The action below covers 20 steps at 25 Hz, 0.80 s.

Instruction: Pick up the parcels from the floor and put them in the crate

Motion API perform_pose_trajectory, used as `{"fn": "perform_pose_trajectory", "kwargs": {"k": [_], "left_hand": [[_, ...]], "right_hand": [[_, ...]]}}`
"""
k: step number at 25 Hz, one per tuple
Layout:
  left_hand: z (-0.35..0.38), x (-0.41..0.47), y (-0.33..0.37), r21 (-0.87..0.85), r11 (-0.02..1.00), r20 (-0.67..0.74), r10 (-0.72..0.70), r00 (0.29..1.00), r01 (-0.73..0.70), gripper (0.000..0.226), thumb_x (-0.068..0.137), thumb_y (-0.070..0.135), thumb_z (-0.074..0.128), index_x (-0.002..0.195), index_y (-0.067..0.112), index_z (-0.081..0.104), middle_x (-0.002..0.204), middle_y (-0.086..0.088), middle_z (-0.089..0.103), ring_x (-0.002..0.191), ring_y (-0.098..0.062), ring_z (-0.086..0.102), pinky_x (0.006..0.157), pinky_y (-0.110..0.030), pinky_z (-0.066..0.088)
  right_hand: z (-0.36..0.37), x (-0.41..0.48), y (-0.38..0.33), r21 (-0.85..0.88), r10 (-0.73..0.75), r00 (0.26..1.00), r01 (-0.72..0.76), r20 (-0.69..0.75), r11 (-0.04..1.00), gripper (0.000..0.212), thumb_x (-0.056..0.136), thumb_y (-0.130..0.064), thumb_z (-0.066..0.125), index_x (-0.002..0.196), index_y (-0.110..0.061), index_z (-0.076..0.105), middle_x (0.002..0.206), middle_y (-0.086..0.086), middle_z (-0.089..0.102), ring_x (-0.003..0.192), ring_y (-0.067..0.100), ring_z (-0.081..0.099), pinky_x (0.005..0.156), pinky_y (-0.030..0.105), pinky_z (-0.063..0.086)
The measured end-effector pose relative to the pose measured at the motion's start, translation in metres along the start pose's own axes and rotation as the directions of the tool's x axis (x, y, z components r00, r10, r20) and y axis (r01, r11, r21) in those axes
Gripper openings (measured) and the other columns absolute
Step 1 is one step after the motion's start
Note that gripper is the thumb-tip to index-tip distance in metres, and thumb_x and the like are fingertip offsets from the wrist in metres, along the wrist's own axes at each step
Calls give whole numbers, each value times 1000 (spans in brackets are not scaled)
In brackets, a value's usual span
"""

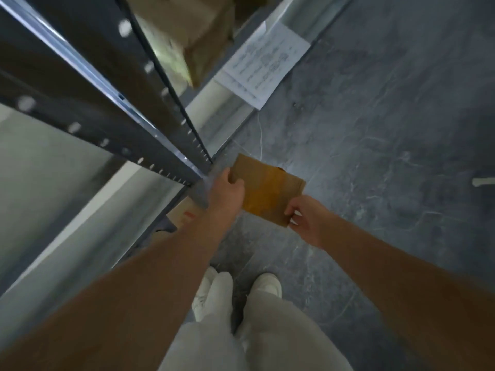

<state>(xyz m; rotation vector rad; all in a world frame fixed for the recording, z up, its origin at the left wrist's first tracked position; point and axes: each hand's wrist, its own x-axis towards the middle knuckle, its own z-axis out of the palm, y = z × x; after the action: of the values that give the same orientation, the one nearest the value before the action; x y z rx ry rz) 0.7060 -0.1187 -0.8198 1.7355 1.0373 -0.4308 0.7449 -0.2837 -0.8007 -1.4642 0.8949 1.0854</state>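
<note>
Above grey floor (375, 129): flat brown parcel (267, 191), left hand (231, 188), right hand (308, 218) fingers clamped on edges.

Mid-brown: flat brown cardboard parcel (267, 190), crossed by a glossier orange-brown band. Dark grey concrete floor (388, 129): pale marbled veining. Dark grey metal shelf upright (171, 103): row of small light holes. White paper sheet (263, 65): faint grey print. Off-white trousers (267, 330); white shoes (267, 283).

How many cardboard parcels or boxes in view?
3: flat parcel gripped by left hand and right hand; blurred box on the rack; box corner under it, mostly hidden. Others may be hidden.
</note>
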Motion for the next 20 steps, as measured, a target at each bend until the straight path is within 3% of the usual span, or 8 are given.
{"fn": "perform_pose_trajectory", "kwargs": {"k": [2,4,6,9,12,15,17,20], "left_hand": [[-15,-62,75,18,997,67,68,995,-70,44,98,21,43,141,21,46,119,-1,62,79,-6,56,60,-16,38],[-33,-126,152,65,987,180,133,975,-146,48,99,22,41,147,21,39,137,-3,54,95,-12,59,72,-21,43],[-51,-188,225,98,963,246,222,943,-252,53,96,22,43,148,20,36,140,-7,52,112,-24,58,87,-32,48],[-80,-282,328,85,892,248,413,876,-444,58,92,18,49,149,21,36,141,-8,51,123,-28,53,103,-41,46],[-118,-340,399,36,837,184,531,827,-545,47,93,21,49,139,25,46,130,-3,59,105,-19,59,85,-34,49],[-142,-380,420,-86,784,135,621,772,-615,26,91,21,50,115,30,55,107,2,65,90,-13,62,79,-35,55],[-145,-402,424,-106,737,99,676,730,-668,17,89,22,51,103,30,55,98,5,64,88,-14,63,78,-35,55],[-149,-428,437,-87,722,1,689,725,-686,10,93,29,47,88,28,56,82,6,61,75,-13,59,68,-31,48]], "right_hand": [[-38,-82,-36,30,-58,997,59,-50,998,21,84,7,44,86,-13,51,97,4,49,106,25,48,87,34,43],[-74,-165,-70,60,-113,984,122,-138,991,24,90,0,49,110,-10,57,108,6,53,105,27,53,90,39,46],[-100,-242,-105,85,-175,961,197,-216,977,37,97,-13,53,133,-7,50,114,8,57,100,30,59,89,44,49],[-129,-361,-152,193,-262,930,316,-260,929,45,103,-35,48,138,-7,49,132,14,56,111,37,60,86,50,52],[-144,-450,-183,257,-343,900,411,-270,875,48,104,-45,37,123,-5,56,125,18,61,93,36,66,79,50,55],[-145,-501,-204,236,-397,859,479,-323,845,56,104,-51,29,140,-10,44,120,16,59,86,35,65,80,49,56],[-152,-524,-214,252,-430,829,529,-357,811,54,104,-50,31,144,-14,38,118,14,57,86,35,63,77,49,56],[-172,-552,-216,316,-471,840,539,-270,780,47,104,-44,41,136,-10,47,103,11,58,85,35,63,70,47,57]]}}
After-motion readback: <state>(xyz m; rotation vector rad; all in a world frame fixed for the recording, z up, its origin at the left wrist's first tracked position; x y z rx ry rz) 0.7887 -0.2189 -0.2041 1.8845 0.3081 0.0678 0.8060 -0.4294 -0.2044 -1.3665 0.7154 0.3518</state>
